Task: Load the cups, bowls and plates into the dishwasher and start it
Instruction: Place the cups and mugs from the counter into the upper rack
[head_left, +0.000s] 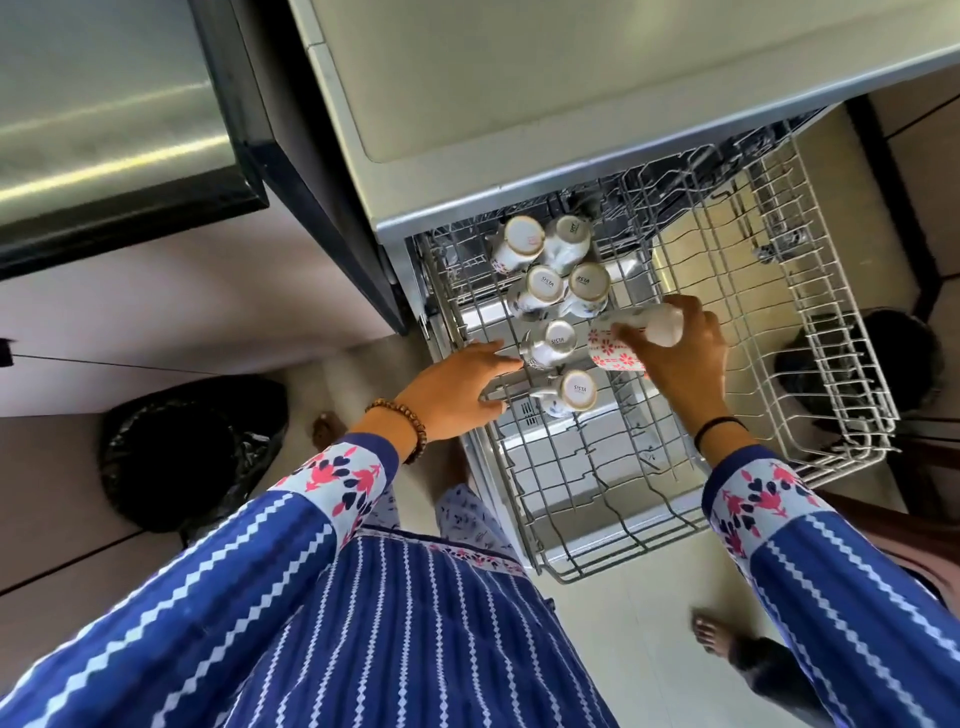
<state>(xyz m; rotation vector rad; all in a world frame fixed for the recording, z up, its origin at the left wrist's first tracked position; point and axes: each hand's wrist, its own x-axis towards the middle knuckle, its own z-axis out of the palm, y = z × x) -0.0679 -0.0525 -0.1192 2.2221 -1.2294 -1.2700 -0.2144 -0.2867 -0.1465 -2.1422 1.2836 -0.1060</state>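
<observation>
White cup (607, 353), red flowers, seemingly sideways.

Person wears blue tunic (415, 623) with white zigzag stripes, pink-flowered cuffs (345, 480); bead bracelet (413, 423) at the left grip (457, 389), black band (719, 427) at the right grip (680, 358).

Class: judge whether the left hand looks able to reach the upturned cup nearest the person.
Probably yes. The left hand is at the rack right beside that cup, nothing between them; the right hand, holding the red-patterned cup, is on its far side.
</observation>
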